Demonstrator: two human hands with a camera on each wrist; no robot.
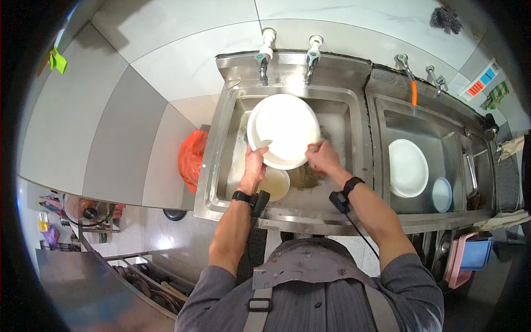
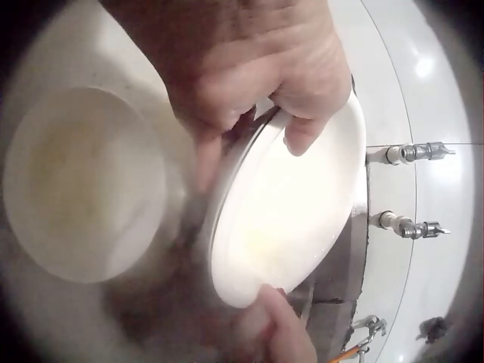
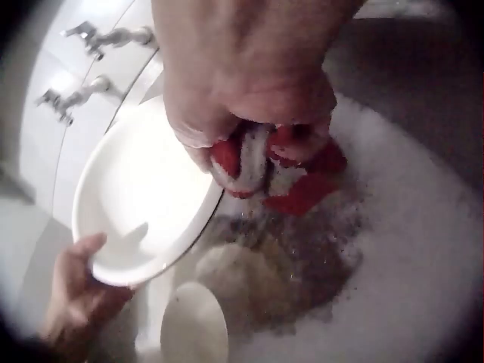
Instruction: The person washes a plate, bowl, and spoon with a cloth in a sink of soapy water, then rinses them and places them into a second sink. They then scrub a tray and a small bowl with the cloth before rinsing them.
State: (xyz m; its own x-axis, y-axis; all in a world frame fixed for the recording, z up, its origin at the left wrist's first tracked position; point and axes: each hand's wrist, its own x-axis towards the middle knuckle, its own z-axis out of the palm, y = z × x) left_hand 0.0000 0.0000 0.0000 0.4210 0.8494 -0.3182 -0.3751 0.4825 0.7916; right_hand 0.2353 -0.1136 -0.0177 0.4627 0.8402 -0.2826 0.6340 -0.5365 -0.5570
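Observation:
Over the left sink basin, a large white bowl is held tilted. My left hand grips its near-left rim, thumb on the inside and fingers beneath, as the left wrist view shows. At the right side of the bowl, my right hand holds a bunched red-and-white cloth close to the rim. The cloth is mostly covered by the fingers in the head view. Below the left hand, a smaller pale bowl sits in the foamy water, with cloudy liquid in it.
Foamy, murky water lies in the left basin. Two taps, a left tap and a right tap, stand behind it. The right basin holds a white bowl and a small bluish bowl. An orange bag hangs at the left.

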